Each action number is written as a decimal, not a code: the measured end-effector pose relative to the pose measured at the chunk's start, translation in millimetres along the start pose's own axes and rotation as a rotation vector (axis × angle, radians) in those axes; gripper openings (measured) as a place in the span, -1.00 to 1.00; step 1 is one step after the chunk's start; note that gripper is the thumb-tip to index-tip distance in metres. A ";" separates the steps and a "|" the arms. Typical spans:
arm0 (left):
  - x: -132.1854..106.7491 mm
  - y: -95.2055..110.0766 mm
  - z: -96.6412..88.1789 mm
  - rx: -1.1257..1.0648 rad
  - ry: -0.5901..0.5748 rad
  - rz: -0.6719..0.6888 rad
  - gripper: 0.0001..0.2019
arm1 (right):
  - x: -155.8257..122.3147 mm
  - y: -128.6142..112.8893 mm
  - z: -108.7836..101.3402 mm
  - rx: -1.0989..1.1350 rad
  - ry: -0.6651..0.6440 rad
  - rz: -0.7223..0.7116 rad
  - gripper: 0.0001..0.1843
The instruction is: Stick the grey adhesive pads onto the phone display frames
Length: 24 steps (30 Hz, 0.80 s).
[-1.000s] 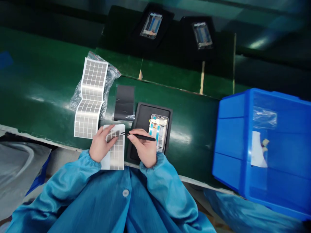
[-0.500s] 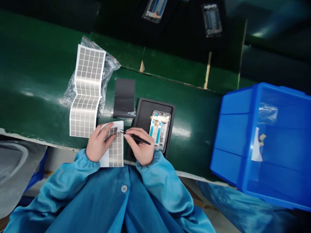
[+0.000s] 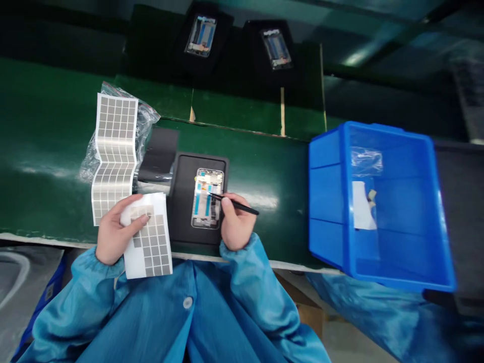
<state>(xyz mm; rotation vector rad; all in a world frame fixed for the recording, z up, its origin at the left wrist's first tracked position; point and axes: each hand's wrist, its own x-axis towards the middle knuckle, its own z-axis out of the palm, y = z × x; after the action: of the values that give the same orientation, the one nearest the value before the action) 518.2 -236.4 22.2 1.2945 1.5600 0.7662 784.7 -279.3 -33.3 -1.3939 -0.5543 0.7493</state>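
My left hand [image 3: 117,231] grips a folded sheet of grey square stickers [image 3: 153,247], its thumb lying across the white backing. Black tweezers [image 3: 238,203] are held in my right hand [image 3: 238,222]. Their tips reach over an opened phone [image 3: 207,199] with blue strips inside; whether they touch it or pinch a sticker I cannot tell. The phone lies on a black tray [image 3: 181,222]. Left of the tray, a longer creased strip of the same stickers [image 3: 115,151] rests on a clear plastic bag [image 3: 145,118].
A dark flat packet [image 3: 161,151] lies between the strip and the tray. To the right stands a blue bin [image 3: 327,201] with scraps and clear film inside. Two more opened phones [image 3: 202,35] [image 3: 277,49] sit on black trays at the back.
My right hand has moved the tweezers from the sticker sheet over to the phone. My left hand has shifted left with the sheet, now lifted and tilted. The camera view has turned right.
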 end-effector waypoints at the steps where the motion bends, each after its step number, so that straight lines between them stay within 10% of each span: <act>1: -2.1 2.3 -5.4 0.005 0.025 -0.001 -0.43 | -3.8 -0.1 12.1 -0.002 -0.022 0.008 -0.80; 6: -18.6 36.2 5.1 0.069 -0.006 0.102 -0.55 | -4.4 -7.9 21.0 0.102 0.028 0.014 -0.80; 15: -4.4 73.9 188.8 0.646 -0.408 0.672 -0.59 | 34.3 -15.2 -116.3 0.034 0.189 -0.088 -0.77; 20: -0.8 64.8 198.1 1.015 -0.269 0.855 -0.53 | 38.6 -17.5 -123.6 -0.293 -0.068 -0.097 -0.85; 24: 2.3 57.8 191.0 1.010 -0.402 0.986 -0.64 | 40.7 -20.4 -114.9 -0.395 -0.193 -0.177 -0.88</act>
<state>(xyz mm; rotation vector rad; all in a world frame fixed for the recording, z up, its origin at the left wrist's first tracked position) 716.9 -238.4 3.1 2.8444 0.8766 0.1574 899.3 -325.3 -29.6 -1.6166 -1.0054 0.6565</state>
